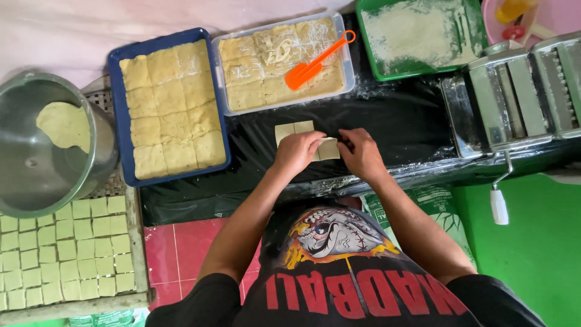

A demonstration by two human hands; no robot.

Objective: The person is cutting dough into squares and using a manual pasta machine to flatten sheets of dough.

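Shirt [339,266]: black, printed, nearest the camera.
Left hand [298,151]: fingers curled onto a small pale dough square [328,148] on the black sheet [393,130].
Right hand [362,152]: fingertips pinched on the same square's right edge.
Cut strip [295,129]: just behind the hands.
Blue tray [121,115]: scored dough, left.
Clear tray [348,66]: orange spatula [315,62] inside.
Pasta roller [514,97]: right.

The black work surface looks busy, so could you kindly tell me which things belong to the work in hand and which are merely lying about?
In hand:
- left hand and right hand, both on the small dough piece
- cut dough squares beside them

Lying about:
- blue tray of scored dough
- clear tray with orange spatula
- green floured tray
- metal pot
- pasta roller
- rack of squares
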